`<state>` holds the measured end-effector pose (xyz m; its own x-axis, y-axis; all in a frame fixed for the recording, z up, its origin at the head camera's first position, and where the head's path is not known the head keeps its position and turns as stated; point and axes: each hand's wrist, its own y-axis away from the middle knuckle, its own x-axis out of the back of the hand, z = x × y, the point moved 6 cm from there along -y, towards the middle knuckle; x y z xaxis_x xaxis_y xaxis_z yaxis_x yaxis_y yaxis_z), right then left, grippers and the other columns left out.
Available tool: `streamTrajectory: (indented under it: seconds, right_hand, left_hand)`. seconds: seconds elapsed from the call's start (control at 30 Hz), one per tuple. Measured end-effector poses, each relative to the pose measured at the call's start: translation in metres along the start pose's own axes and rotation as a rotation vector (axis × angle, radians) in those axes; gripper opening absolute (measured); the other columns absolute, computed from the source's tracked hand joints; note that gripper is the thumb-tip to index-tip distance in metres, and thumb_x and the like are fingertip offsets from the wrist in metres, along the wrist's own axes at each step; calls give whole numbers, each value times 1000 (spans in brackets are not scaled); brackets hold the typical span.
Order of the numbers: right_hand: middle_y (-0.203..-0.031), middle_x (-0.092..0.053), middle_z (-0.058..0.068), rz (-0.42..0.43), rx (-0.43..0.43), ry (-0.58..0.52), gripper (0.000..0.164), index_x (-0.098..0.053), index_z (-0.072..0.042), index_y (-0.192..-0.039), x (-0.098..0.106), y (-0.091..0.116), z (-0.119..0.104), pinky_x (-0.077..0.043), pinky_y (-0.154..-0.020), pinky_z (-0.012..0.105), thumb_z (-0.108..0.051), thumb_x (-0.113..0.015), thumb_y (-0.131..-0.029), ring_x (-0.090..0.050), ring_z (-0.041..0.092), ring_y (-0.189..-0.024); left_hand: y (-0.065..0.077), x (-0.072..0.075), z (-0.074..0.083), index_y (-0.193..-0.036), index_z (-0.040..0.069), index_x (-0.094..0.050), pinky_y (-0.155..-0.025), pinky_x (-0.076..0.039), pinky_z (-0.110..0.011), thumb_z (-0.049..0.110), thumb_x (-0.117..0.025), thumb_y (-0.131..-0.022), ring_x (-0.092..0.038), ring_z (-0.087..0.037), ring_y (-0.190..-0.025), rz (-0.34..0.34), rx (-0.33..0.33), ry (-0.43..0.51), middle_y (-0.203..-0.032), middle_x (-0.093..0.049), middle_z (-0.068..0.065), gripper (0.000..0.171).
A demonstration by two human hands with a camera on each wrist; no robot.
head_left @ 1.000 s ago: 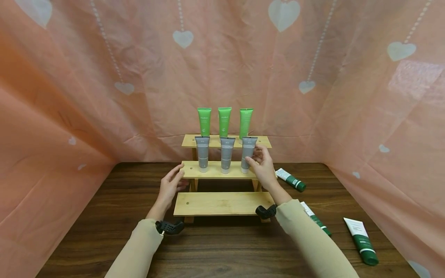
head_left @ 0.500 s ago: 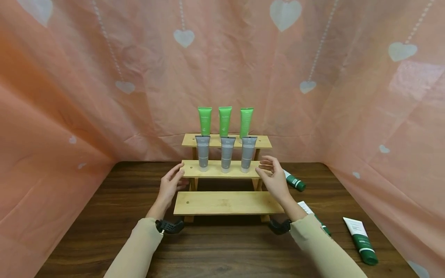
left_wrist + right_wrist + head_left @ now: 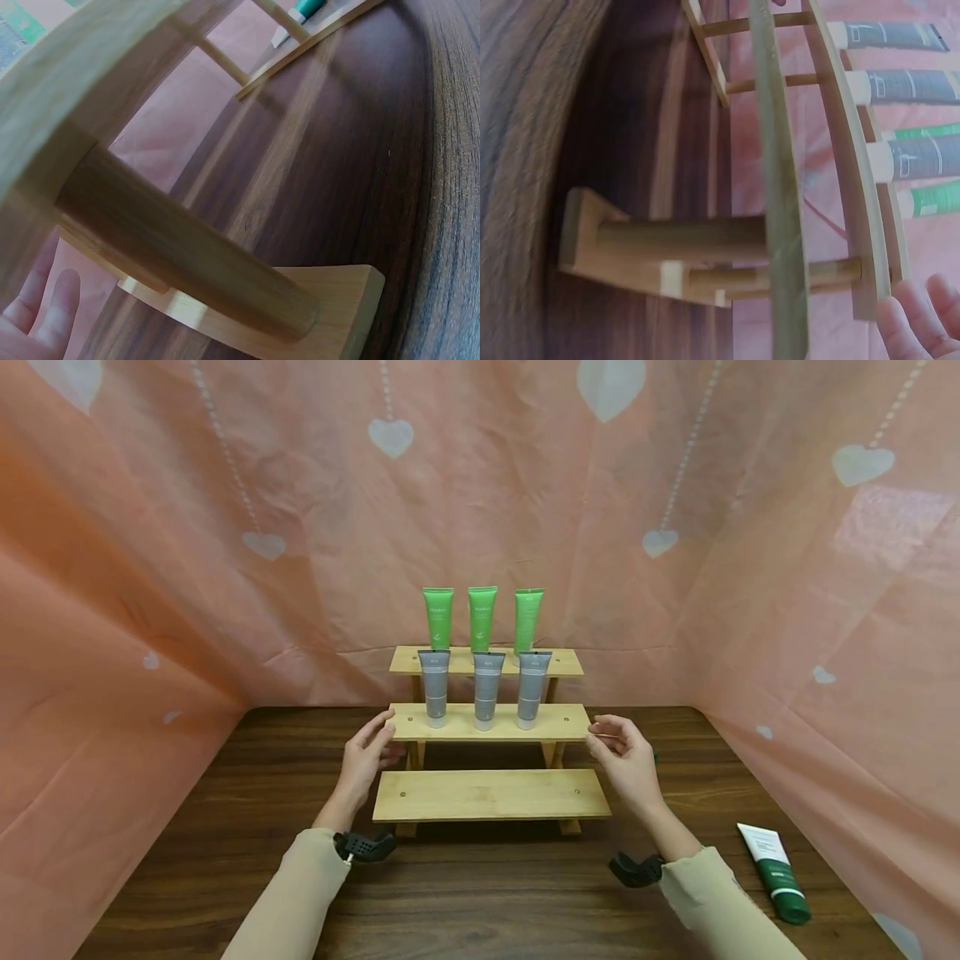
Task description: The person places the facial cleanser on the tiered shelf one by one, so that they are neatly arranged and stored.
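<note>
A three-tier wooden display stand [image 3: 491,795] stands mid-table. Its middle shelf carries three grey squeeze tubes [image 3: 486,689], upright on white caps. Three green squeeze tubes [image 3: 482,614] line the top shelf behind them. My left hand [image 3: 366,758] is at the left end of the middle shelf, fingertips right at its edge; in the left wrist view its fingers [image 3: 60,307] show beyond a leg of the stand. At the shelf's opposite end is my right hand [image 3: 626,762], holding no tube. Close to the shelf's end, its fingertips [image 3: 904,322] appear in the right wrist view.
A white and dark green squeeze tube [image 3: 776,872] lies on the brown wooden table [image 3: 480,902] at the right. Part of another green tube [image 3: 656,757] peeks out behind my right hand. Pink fabric [image 3: 480,510] with pale hearts hangs behind and at both sides.
My right hand let go of the rightmost grey tube and moved right and down to the middle shelf's end. It now hides most of the tubes lying there. My left hand stayed in place.
</note>
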<state>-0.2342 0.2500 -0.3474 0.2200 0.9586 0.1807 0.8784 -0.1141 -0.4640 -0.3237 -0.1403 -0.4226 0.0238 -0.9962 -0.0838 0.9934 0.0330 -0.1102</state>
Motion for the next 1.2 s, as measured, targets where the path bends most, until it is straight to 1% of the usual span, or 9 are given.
streamTrajectory:
  seconds: [0.3,0.53,0.63,0.77,0.87,0.93,1.03,1.1,1.2]
  right_hand:
    - [-108,-57,25,-20,18,137,34,-51,5,-118,27,19,5,-47,-75,14,-8,-63,-90,-58,8,-90]
    - [-105,-59,22,-19,-36,293,32,-54,3,-117,54,30,16,-45,-74,11,-5,-64,-88,-57,3,-87]
    - [-103,-61,20,-17,-43,375,33,-54,0,-117,66,35,26,-44,-72,11,-11,-65,-88,-54,-2,-85]
    - [-103,-62,20,-8,-62,433,35,-54,-1,-118,79,41,34,-45,-68,13,-16,-65,-89,-52,-5,-84]
    - [-103,-62,21,-6,-83,457,35,-55,0,-117,88,45,40,-45,-67,12,-17,-66,-88,-51,-8,-83]
    - [-102,-63,20,-7,-106,492,36,-55,0,-117,95,48,43,-45,-66,12,-19,-66,-88,-51,-8,-82]
    - [-102,-63,20,-21,-147,558,37,-55,0,-117,103,53,47,-47,-66,16,-21,-66,-88,-56,0,-82]
    - [-103,-62,20,-50,-183,601,39,-53,1,-118,107,56,50,-49,-67,24,-22,-65,-89,-60,13,-85]
    - [-104,-60,24,-119,-245,647,43,-51,5,-119,112,60,54,-51,-69,39,-22,-65,-89,-60,33,-90]
  left_hand:
    - [0,1,0,-131,24,-54,-74,-53,-38,42,-61,-88,-66,-23,-79,-2,-5,3,-110,-60,-11,47]
    - [2,0,6,-132,21,-54,-79,-51,-45,35,-61,-91,-65,-31,-84,-11,13,27,-102,-61,-8,44]
    - [7,-3,15,-133,17,-52,-83,-48,-51,28,-59,-93,-63,-38,-88,-20,17,31,-99,-61,-6,43]
    - [14,-5,24,-134,13,-51,-86,-44,-56,23,-56,-95,-59,-46,-92,-24,10,26,-95,-61,-5,42]
    - [13,-4,23,-133,13,-52,-85,-44,-57,23,-57,-94,-58,-47,-93,-17,10,35,-94,-62,-6,40]
    - [9,-3,18,-132,16,-53,-85,-45,-55,25,-58,-93,-60,-44,-91,-15,16,40,-95,-62,-6,41]
    - [4,0,9,-131,20,-54,-84,-48,-51,31,-60,-91,-64,-36,-87,-13,23,33,-98,-62,-7,42]
    - [1,1,5,-132,21,-54,-84,-48,-49,35,-61,-90,-65,-31,-86,-14,25,17,-100,-62,-7,45]
    - [-1,3,4,-131,20,-54,-84,-48,-50,36,-63,-89,-65,-30,-85,-23,15,3,-101,-62,-8,46]
